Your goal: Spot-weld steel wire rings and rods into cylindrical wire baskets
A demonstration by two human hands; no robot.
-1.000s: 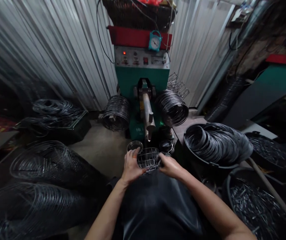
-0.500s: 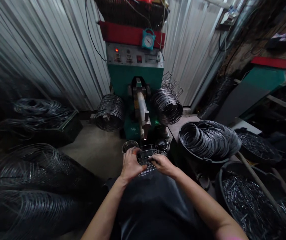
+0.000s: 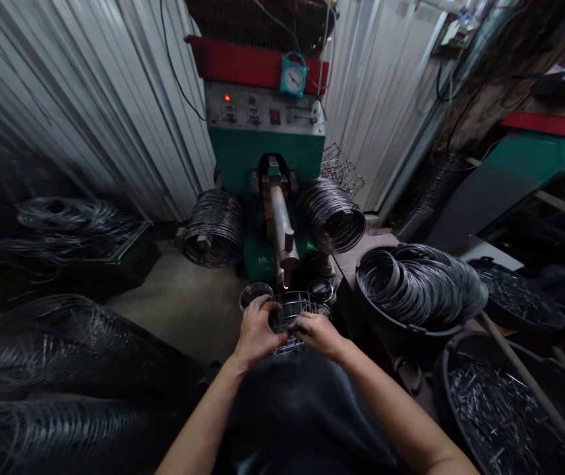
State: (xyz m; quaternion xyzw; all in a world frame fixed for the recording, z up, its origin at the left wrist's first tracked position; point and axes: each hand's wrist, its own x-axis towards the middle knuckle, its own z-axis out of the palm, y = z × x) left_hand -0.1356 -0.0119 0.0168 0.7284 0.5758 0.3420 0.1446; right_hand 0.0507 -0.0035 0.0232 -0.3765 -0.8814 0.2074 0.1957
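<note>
A small round wire basket (image 3: 293, 310) sits just under the tip of the welding arm (image 3: 282, 245) of a green machine (image 3: 264, 152). My left hand (image 3: 256, 332) grips the basket's left rim, fingers curled over the wire. My right hand (image 3: 318, 333) pinches the basket's near right side, fingers closed on the wires. My lap in dark cloth lies right below the basket.
Wire coils (image 3: 213, 227) hang on both sides of the machine. A black tub of wire rings (image 3: 418, 284) stands at right, and a tub of short metal pieces (image 3: 504, 402) nearer. Stacked wire frames (image 3: 64, 349) fill the left floor. Corrugated metal wall (image 3: 89, 99) behind.
My right hand has slid left across the basket's near side. The left hand keeps its grip on the rim. The basket has turned slightly under the welding tip.
</note>
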